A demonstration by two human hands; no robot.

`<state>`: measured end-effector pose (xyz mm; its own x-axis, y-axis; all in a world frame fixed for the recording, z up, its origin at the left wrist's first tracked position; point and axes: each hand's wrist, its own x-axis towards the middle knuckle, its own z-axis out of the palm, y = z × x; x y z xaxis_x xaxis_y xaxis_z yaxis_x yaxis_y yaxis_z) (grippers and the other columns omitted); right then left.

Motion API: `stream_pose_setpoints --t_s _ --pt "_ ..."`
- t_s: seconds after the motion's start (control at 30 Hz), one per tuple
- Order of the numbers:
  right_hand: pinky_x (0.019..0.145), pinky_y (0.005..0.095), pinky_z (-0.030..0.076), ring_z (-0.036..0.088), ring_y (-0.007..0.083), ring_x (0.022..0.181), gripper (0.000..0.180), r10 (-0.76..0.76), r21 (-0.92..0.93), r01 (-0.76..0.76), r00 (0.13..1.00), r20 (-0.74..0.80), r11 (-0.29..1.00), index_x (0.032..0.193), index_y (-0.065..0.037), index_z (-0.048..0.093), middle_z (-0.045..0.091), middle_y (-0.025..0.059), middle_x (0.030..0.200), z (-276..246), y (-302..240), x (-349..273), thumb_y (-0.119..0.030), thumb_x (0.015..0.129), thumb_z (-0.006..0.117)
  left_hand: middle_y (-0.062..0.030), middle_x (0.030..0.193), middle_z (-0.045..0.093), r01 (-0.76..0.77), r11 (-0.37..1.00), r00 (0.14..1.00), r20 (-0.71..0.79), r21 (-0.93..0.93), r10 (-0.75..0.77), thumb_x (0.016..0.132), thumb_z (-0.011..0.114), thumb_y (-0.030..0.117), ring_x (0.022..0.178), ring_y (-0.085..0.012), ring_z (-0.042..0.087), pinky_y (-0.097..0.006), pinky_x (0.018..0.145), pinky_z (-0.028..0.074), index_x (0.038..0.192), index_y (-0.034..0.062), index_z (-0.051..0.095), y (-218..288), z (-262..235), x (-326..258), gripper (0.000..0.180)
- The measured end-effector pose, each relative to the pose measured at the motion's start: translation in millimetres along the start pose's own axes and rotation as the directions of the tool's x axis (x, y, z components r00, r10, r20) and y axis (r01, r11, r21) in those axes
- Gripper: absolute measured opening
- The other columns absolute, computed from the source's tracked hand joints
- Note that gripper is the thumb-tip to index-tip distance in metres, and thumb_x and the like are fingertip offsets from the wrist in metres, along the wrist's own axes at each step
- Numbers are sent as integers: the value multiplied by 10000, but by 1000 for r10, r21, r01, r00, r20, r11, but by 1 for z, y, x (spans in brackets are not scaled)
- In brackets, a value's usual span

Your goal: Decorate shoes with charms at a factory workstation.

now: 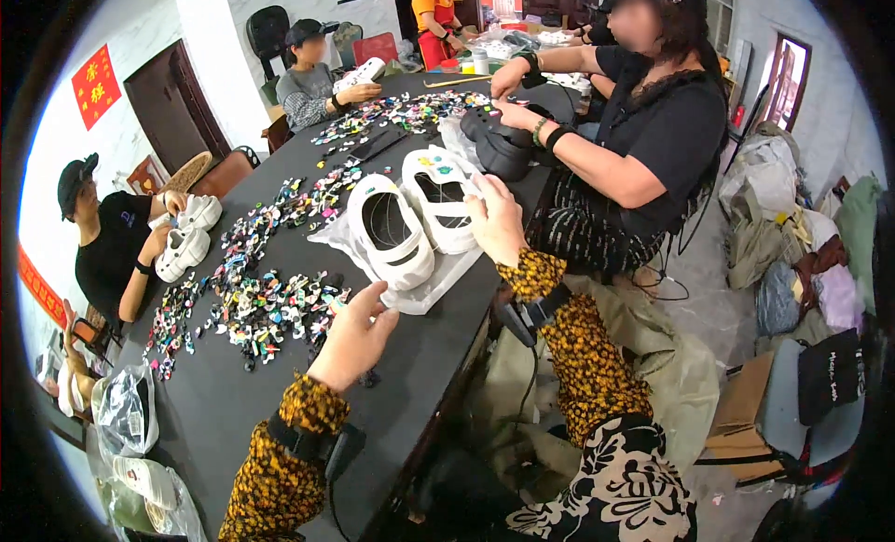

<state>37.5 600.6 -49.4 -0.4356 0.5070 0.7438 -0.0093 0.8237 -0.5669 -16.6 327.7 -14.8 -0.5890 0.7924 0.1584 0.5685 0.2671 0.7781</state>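
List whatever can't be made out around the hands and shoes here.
All in the head view:
- Soles of the pair of white clogs: hidden beneath the shoes, on a translucent plastic sheet.
- Space under the right hand: its palm side is hidden by the hand itself.
- Small multicoloured charms: too small and crowded to tell each design.
- White bagged shoe, lower left: obscured by clear plastic.

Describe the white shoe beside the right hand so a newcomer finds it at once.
On the big dark table, near its edge, lies a pale plastic sheet under two white shoes. The right shoe is the one, with the wearer's right hand at its side. Unlike the left shoe, it shows bright yellow at its far end.
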Motion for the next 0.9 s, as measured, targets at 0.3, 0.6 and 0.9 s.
stream_pose_setpoints --t_s 0.3,0.6,0.9 --pt "830 345 459 622 285 901 136 -2 365 -15 999 46 931 958 4 662 667 127 960 -59 -104 -89 -43 837 621 -141 1049 663 -52 997 985 162 -51 59 907 531 71 961 -191 636 -300 842 495 1169 -47 576 75 -48 -94 291" --pt "622 290 468 622 153 647 206 325 371 -520 819 473 769 770 0 660 661 81 736 -89 -113 -238 -150 900 605 -256 927 670 -339 939 935 -122 -47 332 855 482 118 788 -291 672 -360 738 534 913 -68 619 97 -101 -184 238" --pt "657 449 467 608 372 764 282 296 -154 -270 634 715 951 805 -35 636 619 185 792 -140 -122 -310 -295 894 572 -138 836 543 -441 893 797 -493 -83 348 964 446 352 753 -238 488 -335 695 402 894 56 509 71 -123 -265 311"
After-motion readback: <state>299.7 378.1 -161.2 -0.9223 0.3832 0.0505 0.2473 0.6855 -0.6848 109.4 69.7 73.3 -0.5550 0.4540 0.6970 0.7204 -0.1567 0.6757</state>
